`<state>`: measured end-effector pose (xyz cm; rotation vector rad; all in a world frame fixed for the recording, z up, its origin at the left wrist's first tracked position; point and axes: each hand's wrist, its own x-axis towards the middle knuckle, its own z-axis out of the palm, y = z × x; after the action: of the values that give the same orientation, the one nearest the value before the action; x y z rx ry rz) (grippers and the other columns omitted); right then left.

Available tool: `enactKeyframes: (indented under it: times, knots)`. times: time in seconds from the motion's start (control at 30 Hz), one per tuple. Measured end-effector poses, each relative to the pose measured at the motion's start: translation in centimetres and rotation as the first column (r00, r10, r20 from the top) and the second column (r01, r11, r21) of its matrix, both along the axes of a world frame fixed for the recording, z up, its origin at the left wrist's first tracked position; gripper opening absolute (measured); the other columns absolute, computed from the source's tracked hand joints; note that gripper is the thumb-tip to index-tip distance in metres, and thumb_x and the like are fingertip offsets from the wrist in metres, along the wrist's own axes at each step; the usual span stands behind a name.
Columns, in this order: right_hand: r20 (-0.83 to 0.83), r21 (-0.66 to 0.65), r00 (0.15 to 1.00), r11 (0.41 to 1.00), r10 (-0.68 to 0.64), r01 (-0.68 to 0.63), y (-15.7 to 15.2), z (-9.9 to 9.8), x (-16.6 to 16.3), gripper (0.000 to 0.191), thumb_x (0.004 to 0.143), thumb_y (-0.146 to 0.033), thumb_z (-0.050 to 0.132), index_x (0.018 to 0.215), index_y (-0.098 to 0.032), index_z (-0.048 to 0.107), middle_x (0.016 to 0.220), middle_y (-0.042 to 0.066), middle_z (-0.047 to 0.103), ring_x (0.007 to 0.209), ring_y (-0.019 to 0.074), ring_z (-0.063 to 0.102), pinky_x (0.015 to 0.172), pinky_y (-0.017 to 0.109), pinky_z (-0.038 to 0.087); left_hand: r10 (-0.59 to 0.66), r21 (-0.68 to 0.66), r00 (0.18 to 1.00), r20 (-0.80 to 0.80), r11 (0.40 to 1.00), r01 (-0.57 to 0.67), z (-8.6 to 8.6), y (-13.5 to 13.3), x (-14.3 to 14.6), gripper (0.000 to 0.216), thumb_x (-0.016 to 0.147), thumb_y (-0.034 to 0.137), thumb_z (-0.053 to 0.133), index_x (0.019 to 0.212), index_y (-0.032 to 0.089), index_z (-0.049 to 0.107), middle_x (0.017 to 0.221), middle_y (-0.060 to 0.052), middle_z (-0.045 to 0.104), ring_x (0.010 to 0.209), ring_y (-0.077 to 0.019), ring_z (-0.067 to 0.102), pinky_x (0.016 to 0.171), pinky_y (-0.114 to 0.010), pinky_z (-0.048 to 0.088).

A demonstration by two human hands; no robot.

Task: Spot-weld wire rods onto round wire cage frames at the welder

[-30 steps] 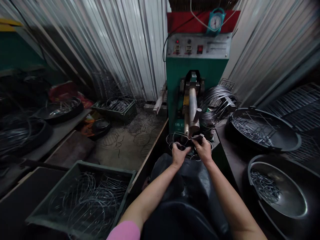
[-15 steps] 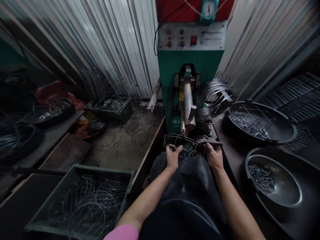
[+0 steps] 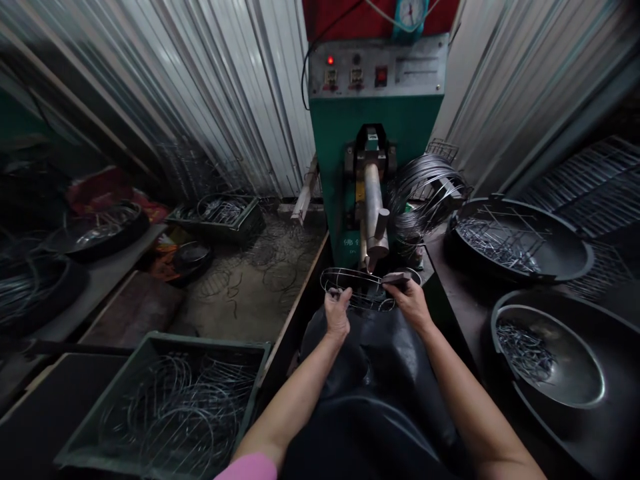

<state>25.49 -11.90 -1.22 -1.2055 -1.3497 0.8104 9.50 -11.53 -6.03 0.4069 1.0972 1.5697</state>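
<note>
A corrugated wall fills the top of the frame, with the green machine standing before it at upper centre. A black apron covers the bottom centre. A crate of wire pieces sits at lower left; two large pans holding metal rods stand one above the other at right. A wire coil hangs just right of the machine's round arm. At the centre, below the arm's tip, is the wire frame, tilted. The left hand grasps its near left side between thumb and fingers. The right hand pinches a dark strip at the frame's right end; whether it also grips the wire, I cannot tell. A small red light glows on the panel.
</note>
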Motion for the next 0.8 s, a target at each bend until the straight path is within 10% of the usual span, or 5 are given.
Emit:
enactKeyframes:
  times: [0.8]
  knots:
    - [0.111, 0.033, 0.994, 0.999, -0.015, 0.011, 2.7, 1.8, -1.8, 0.015, 0.071, -0.032, 0.064, 0.08, -0.02, 0.062, 0.078, 0.001, 0.067, 0.075, 0.018, 0.059, 0.073, 0.03, 0.045, -0.018, -0.151, 0.982, 0.19, 0.987, 0.048, -0.3, 1.1, 1.1, 0.044, 0.051, 0.042, 0.075, 0.074, 0.017, 0.047, 0.068, 0.005, 0.044, 0.064, -0.0086, 0.046, 0.061, -0.024, 0.041]
